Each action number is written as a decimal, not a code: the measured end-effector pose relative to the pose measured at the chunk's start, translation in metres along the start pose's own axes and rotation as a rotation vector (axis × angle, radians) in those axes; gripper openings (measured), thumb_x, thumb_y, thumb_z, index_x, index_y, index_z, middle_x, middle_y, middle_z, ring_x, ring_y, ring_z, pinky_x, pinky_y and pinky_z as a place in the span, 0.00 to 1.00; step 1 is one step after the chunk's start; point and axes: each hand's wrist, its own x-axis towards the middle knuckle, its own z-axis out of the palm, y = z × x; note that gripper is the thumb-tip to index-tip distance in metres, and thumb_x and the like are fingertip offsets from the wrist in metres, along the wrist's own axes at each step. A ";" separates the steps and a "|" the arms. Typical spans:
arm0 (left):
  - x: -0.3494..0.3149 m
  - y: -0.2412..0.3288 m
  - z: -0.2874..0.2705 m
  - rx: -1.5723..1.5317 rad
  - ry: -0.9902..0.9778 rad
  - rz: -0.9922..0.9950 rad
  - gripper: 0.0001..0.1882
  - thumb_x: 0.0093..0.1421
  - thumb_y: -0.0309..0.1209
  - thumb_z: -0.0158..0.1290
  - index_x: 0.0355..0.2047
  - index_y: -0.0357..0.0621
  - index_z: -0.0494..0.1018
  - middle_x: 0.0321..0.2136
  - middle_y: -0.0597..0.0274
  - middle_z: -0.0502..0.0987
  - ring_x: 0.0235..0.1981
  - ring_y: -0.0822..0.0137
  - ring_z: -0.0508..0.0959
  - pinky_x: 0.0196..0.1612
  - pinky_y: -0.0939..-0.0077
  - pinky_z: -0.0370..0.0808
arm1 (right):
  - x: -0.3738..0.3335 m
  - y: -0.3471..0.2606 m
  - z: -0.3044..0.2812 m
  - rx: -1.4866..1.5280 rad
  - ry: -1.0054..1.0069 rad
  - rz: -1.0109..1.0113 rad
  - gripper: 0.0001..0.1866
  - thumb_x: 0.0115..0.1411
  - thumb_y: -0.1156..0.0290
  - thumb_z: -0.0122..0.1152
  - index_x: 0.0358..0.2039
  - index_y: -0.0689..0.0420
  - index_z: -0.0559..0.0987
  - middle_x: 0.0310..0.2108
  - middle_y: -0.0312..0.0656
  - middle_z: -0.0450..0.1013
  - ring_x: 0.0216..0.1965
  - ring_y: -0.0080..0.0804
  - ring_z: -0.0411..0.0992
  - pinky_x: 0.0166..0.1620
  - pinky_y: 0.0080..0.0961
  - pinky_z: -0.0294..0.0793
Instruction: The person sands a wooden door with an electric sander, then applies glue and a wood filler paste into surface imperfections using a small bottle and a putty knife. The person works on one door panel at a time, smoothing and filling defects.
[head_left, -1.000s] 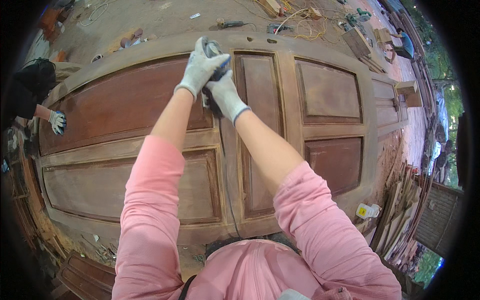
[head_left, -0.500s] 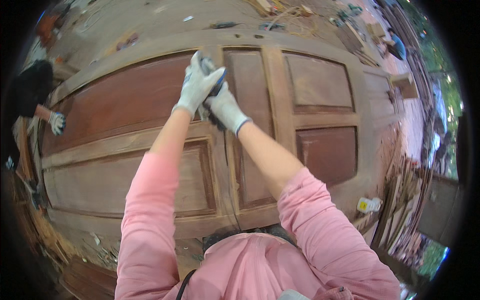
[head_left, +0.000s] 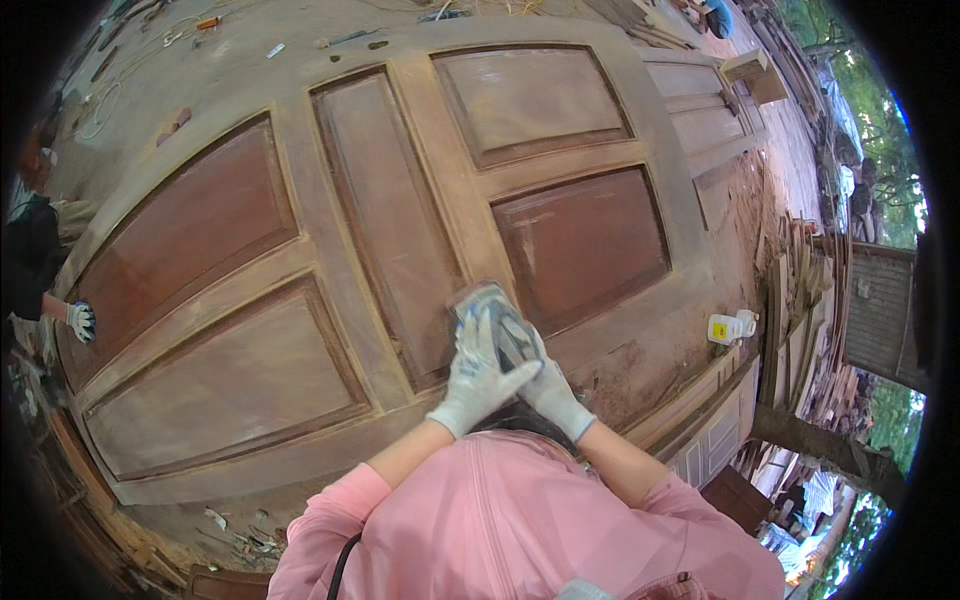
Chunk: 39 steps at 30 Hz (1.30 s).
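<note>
A large wooden panelled door [head_left: 440, 150] lies flat in front of me, with raised panels in reddish brown and dusty pale brown. Both my hands wear white work gloves and are closed around a grey handheld power sander [head_left: 484, 292], blurred by motion. The sander rests on the door's near part, at the lower end of the stile between the tall narrow panel and the red panel. My left hand [head_left: 478, 375] grips it from the left, my right hand [head_left: 548, 388] from the right. Part of the tool's body is hidden under the gloves.
At the far left, a co-worker's gloved hand [head_left: 80, 320] touches the door's end. A white plastic jug [head_left: 725, 328] stands on the ground to the right, near stacked wood strips [head_left: 795, 330]. A wooden block [head_left: 757, 77] sits on another door [head_left: 700, 100] beyond.
My hands have drawn the sander from the door's far middle back close to my body and a little right. My view has shifted to the right along the door.
</note>
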 end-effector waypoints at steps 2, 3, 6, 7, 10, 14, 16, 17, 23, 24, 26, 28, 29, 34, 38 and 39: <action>-0.008 0.015 0.026 0.004 -0.024 0.048 0.57 0.52 0.49 0.69 0.71 0.31 0.52 0.68 0.33 0.60 0.70 0.34 0.59 0.72 0.50 0.57 | -0.016 0.049 -0.002 0.090 0.039 -0.019 0.46 0.65 0.61 0.61 0.76 0.54 0.47 0.64 0.56 0.69 0.65 0.55 0.69 0.64 0.43 0.70; -0.008 0.022 0.034 0.010 -0.031 0.067 0.57 0.52 0.49 0.69 0.71 0.31 0.52 0.68 0.33 0.60 0.69 0.33 0.59 0.72 0.49 0.57 | -0.017 0.058 -0.005 0.135 0.051 -0.033 0.45 0.66 0.61 0.60 0.76 0.54 0.47 0.64 0.55 0.70 0.65 0.55 0.69 0.63 0.43 0.70; 0.028 0.021 0.047 0.027 0.105 0.041 0.56 0.51 0.48 0.70 0.71 0.33 0.54 0.67 0.34 0.61 0.69 0.36 0.60 0.72 0.51 0.59 | 0.020 0.039 -0.038 -0.039 0.005 -0.072 0.42 0.66 0.60 0.61 0.75 0.55 0.51 0.64 0.56 0.70 0.64 0.54 0.70 0.63 0.41 0.70; 0.056 0.022 0.041 -0.005 0.099 0.042 0.54 0.50 0.47 0.70 0.70 0.34 0.56 0.67 0.36 0.62 0.69 0.39 0.61 0.72 0.53 0.59 | 0.036 0.023 -0.052 0.001 -0.007 -0.065 0.42 0.66 0.60 0.61 0.74 0.55 0.53 0.64 0.56 0.71 0.64 0.53 0.70 0.63 0.40 0.70; 0.123 0.025 0.022 0.039 0.177 0.024 0.56 0.54 0.51 0.69 0.72 0.34 0.53 0.68 0.38 0.63 0.70 0.46 0.62 0.73 0.57 0.59 | 0.111 0.005 -0.071 0.197 0.033 -0.299 0.39 0.64 0.59 0.65 0.71 0.57 0.61 0.60 0.55 0.74 0.62 0.48 0.73 0.61 0.39 0.72; 0.172 0.011 -0.008 -0.049 0.199 0.006 0.57 0.52 0.52 0.69 0.73 0.38 0.52 0.61 0.34 0.71 0.63 0.40 0.71 0.66 0.53 0.68 | 0.160 -0.029 -0.081 0.367 -0.161 -0.142 0.31 0.58 0.66 0.68 0.59 0.59 0.67 0.40 0.50 0.79 0.34 0.37 0.80 0.35 0.33 0.81; 0.168 0.022 -0.011 0.020 0.090 -0.077 0.57 0.54 0.47 0.70 0.73 0.35 0.50 0.64 0.39 0.69 0.66 0.51 0.70 0.69 0.60 0.66 | 0.140 -0.033 -0.086 0.407 -0.182 -0.072 0.30 0.56 0.69 0.67 0.58 0.60 0.67 0.35 0.48 0.78 0.27 0.33 0.78 0.27 0.32 0.79; 0.159 0.028 -0.004 0.059 0.106 -0.039 0.57 0.53 0.47 0.70 0.73 0.35 0.51 0.64 0.38 0.69 0.66 0.50 0.71 0.69 0.59 0.66 | 0.131 -0.025 -0.085 0.420 -0.180 -0.060 0.30 0.56 0.69 0.68 0.57 0.60 0.68 0.36 0.48 0.78 0.28 0.33 0.79 0.28 0.32 0.79; 0.080 0.058 0.056 0.318 0.044 0.043 0.56 0.54 0.54 0.67 0.73 0.37 0.53 0.65 0.37 0.67 0.67 0.39 0.66 0.70 0.53 0.63 | 0.057 0.049 -0.057 0.601 -0.037 -0.158 0.30 0.57 0.66 0.70 0.58 0.61 0.72 0.43 0.46 0.80 0.37 0.30 0.78 0.39 0.32 0.80; 0.076 0.056 0.060 0.330 0.079 0.031 0.56 0.54 0.55 0.67 0.73 0.37 0.53 0.65 0.37 0.67 0.68 0.39 0.65 0.70 0.53 0.62 | 0.061 0.054 -0.061 0.520 -0.110 -0.087 0.30 0.57 0.66 0.70 0.58 0.61 0.72 0.44 0.46 0.79 0.39 0.30 0.78 0.40 0.32 0.80; 0.077 0.051 0.060 0.324 0.109 0.046 0.55 0.55 0.55 0.66 0.73 0.38 0.53 0.65 0.37 0.66 0.67 0.40 0.65 0.70 0.53 0.62 | 0.075 0.055 -0.061 0.407 -0.111 -0.078 0.29 0.58 0.67 0.69 0.58 0.61 0.73 0.44 0.45 0.79 0.40 0.29 0.78 0.41 0.32 0.79; 0.103 0.044 0.046 0.291 0.121 0.080 0.55 0.55 0.56 0.66 0.73 0.40 0.53 0.65 0.37 0.66 0.67 0.40 0.66 0.70 0.53 0.62 | 0.096 0.045 -0.060 0.329 0.007 -0.208 0.27 0.58 0.69 0.68 0.57 0.61 0.73 0.43 0.45 0.79 0.39 0.28 0.77 0.40 0.31 0.79; 0.112 0.041 0.035 0.298 0.090 -0.014 0.55 0.55 0.57 0.65 0.74 0.43 0.53 0.64 0.38 0.67 0.66 0.39 0.66 0.69 0.53 0.63 | 0.098 0.019 -0.073 0.385 -0.155 -0.027 0.27 0.58 0.70 0.67 0.57 0.61 0.73 0.45 0.44 0.79 0.42 0.29 0.76 0.44 0.31 0.78; 0.117 0.104 -0.006 0.754 -0.098 0.023 0.50 0.50 0.62 0.66 0.68 0.54 0.65 0.57 0.43 0.72 0.64 0.40 0.69 0.69 0.48 0.62 | 0.102 0.049 -0.095 0.350 -0.175 -0.159 0.34 0.52 0.71 0.67 0.61 0.61 0.70 0.46 0.50 0.79 0.46 0.37 0.79 0.50 0.34 0.78; 0.052 0.055 -0.009 0.776 -0.290 0.569 0.51 0.45 0.57 0.70 0.63 0.40 0.68 0.59 0.44 0.71 0.62 0.43 0.70 0.69 0.47 0.62 | 0.041 0.042 -0.097 -0.397 -0.280 -0.192 0.40 0.53 0.60 0.67 0.65 0.54 0.64 0.49 0.57 0.79 0.53 0.57 0.77 0.53 0.48 0.76; 0.040 0.058 -0.005 0.722 -0.392 0.515 0.50 0.45 0.54 0.70 0.63 0.38 0.67 0.59 0.44 0.71 0.63 0.43 0.70 0.69 0.48 0.63 | 0.028 0.043 -0.097 -0.434 -0.274 -0.218 0.37 0.53 0.61 0.67 0.63 0.53 0.66 0.50 0.56 0.79 0.54 0.54 0.77 0.53 0.48 0.77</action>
